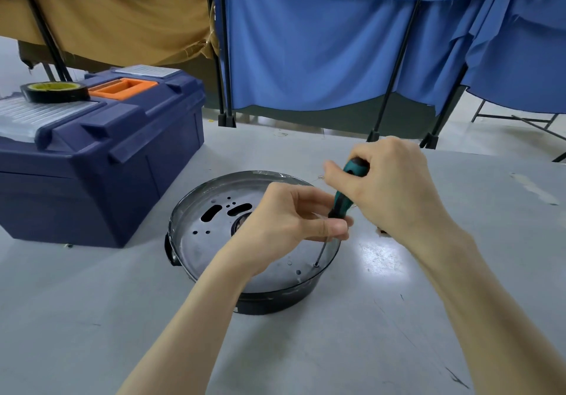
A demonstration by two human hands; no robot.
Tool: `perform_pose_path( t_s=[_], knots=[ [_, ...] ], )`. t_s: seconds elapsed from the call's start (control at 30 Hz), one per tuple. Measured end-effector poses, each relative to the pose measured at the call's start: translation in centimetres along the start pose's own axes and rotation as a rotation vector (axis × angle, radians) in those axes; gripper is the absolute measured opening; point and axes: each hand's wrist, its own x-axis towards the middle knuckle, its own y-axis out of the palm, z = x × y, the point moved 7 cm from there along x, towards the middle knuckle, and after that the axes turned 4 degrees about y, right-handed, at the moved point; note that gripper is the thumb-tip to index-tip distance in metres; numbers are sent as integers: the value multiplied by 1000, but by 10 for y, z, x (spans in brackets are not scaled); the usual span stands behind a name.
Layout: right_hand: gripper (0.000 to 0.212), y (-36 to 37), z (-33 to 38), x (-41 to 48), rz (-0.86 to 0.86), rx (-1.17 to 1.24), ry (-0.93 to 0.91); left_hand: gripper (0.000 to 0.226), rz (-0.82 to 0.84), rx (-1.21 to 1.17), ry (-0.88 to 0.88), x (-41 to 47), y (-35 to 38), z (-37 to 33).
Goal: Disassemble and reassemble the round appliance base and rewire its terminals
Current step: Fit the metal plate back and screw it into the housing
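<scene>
The round appliance base [196, 241] lies in the middle of the grey table, black rim up, its silver metal plate with slots and holes showing. A screwdriver [346, 192] with a teal and black handle stands nearly upright over the plate's right side. Its thin shaft tip sits in a small screw hole [316, 264] near the rim. My right hand [392, 186] grips the top of the handle. My left hand [291, 220] pinches the shaft just under the handle with thumb and fingers, and its forearm crosses over the base's front.
A dark blue toolbox [101, 162] with an orange handle stands at the left, a roll of black tape [55, 91] on its lid. Blue and tan cloth screens on black stands [226, 119] close off the far table edge.
</scene>
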Motion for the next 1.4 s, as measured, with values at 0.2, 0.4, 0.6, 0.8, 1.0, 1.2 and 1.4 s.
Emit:
perform_pose_path(
  t_s=[0.2, 0.4, 0.6, 0.8, 1.0, 1.2, 1.4],
  knots=[
    [71, -2, 0, 2, 124, -85, 17, 18, 43, 42, -31, 4, 5, 2],
    [35, 1, 9, -3, 148, 109, -123, 23, 116, -82, -46, -3, 1, 9],
    [55, 4, 12, -7, -63, -213, 31, 23, 68, -59, -33, -1, 5, 8],
    [64, 5, 1, 5, 278, -25, -3, 18, 163, -55, -90, 0, 5, 8],
    [23, 2, 8, 0, 303, 106, -141, 24, 163, -104, -79, -1, 5, 12],
    [52, 7, 16, -1, 121, -180, -59, 24, 85, -114, -25, 0, 3, 8],
    [66, 1, 4, 8, 174, -225, 21, 23, 130, -55, -57, 5, 9, 8]
  ],
)
